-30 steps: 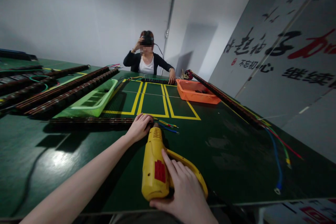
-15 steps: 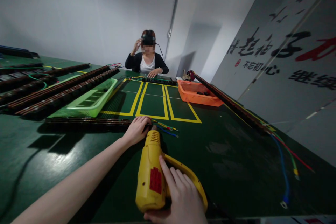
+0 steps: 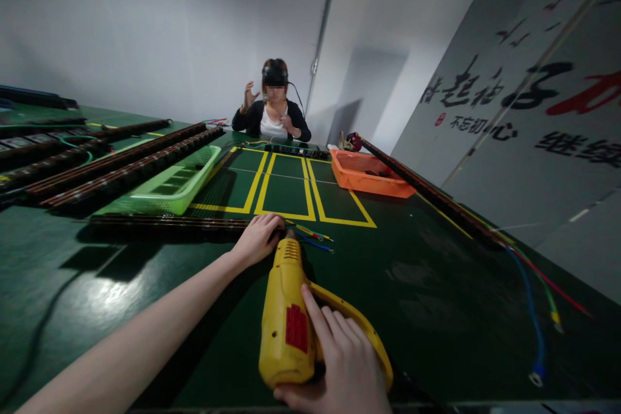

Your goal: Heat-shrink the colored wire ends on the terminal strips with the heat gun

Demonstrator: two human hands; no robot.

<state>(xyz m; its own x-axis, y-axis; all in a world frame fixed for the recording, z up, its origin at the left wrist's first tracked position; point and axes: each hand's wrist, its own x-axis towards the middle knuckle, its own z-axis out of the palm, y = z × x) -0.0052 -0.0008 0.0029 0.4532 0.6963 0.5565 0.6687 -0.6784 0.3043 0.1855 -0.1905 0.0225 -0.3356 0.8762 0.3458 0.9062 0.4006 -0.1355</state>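
Note:
My right hand (image 3: 347,349) is wrapped round the handle of a yellow heat gun (image 3: 286,330), its index finger lying along the body. The gun's metal nozzle points away from me, close to the fingers of my left hand (image 3: 259,238). That hand is closed over the right end of a long, dark bar assembly with copper-coloured rods (image 3: 169,225), lying crosswise on the table. Beyond my fingers, wires (image 3: 310,233) in yellow, green, red and blue with ring terminals stick out to the right. The exact spot at the nozzle is partly hidden.
A light green basket (image 3: 187,187) stands beyond the bar, with more long bars (image 3: 136,168) lying across it. At the right are an orange basket (image 3: 373,184) and another long bar (image 3: 427,191) with loose wires. Across the green table (image 3: 436,310) sits a person (image 3: 274,113) wearing a headset.
The view has shifted slightly, while both my hands keep their grips. The person opposite has lifted a hand from the table and moved the other away from the headset.

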